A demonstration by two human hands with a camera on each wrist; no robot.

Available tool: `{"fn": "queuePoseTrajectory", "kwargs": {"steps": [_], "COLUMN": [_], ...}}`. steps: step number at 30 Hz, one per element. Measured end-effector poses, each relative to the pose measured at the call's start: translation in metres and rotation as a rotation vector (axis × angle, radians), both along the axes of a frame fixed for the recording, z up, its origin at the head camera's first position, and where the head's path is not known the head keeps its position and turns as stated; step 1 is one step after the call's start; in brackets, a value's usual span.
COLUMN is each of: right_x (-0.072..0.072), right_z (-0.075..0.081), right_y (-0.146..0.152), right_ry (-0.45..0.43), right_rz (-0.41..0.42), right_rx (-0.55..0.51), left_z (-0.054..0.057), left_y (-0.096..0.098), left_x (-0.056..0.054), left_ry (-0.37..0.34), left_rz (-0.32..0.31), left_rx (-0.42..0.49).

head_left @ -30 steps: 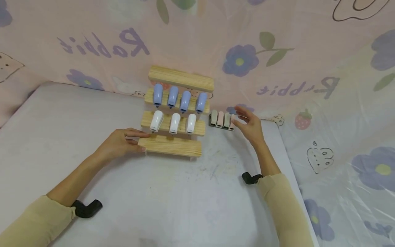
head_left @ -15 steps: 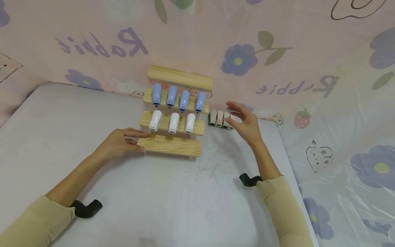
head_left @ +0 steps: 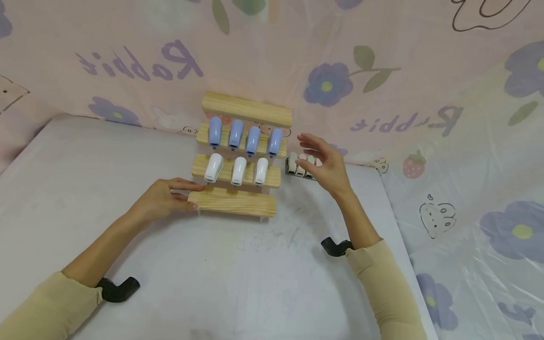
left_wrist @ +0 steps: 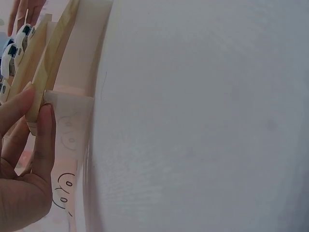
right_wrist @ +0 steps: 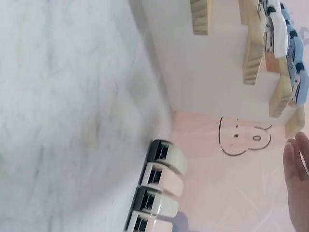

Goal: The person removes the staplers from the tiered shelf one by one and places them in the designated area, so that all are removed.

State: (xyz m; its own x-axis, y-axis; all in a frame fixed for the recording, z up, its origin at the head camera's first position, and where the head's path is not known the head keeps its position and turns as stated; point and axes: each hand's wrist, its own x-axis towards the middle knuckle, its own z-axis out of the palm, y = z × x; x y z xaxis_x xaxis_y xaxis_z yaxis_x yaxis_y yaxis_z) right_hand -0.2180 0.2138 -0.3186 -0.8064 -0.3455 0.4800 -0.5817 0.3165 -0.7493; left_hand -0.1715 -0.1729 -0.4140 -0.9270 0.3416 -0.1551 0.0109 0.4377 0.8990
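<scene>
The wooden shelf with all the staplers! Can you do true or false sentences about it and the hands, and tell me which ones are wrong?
1. Four blue staplers are in one row on the wooden shelf. True.
2. There are five white staplers on the shelf. False: there are three.
3. The left hand is holding one end of the bottom plank. True.
4. The right hand is gripping a blue stapler. False: it holds nothing, and its thumb and fingers are apart.
5. Green staplers and pink staplers sit beside the shelf, on the right hand's side. True.
</scene>
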Motion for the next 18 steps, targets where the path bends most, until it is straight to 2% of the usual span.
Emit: {"fn": "queuePoseTrajectory", "kwargs": {"steps": [8,18], "right_x": [-0.002,-0.009], "right_z": [0.004,0.005], "right_y": [-0.018,-0.035], "right_ry": [0.029,-0.012], "right_rz": [0.034,0.054], "right_rx": [0.004,0.004], "left_z": [-0.001,-0.001], "left_y": [0.000,0.000], "left_x": [0.000,-0.001], "left_ry": [0.000,-0.012], "left_rz": [0.006,0.009], "left_rx": [-0.003,-0.006]}}
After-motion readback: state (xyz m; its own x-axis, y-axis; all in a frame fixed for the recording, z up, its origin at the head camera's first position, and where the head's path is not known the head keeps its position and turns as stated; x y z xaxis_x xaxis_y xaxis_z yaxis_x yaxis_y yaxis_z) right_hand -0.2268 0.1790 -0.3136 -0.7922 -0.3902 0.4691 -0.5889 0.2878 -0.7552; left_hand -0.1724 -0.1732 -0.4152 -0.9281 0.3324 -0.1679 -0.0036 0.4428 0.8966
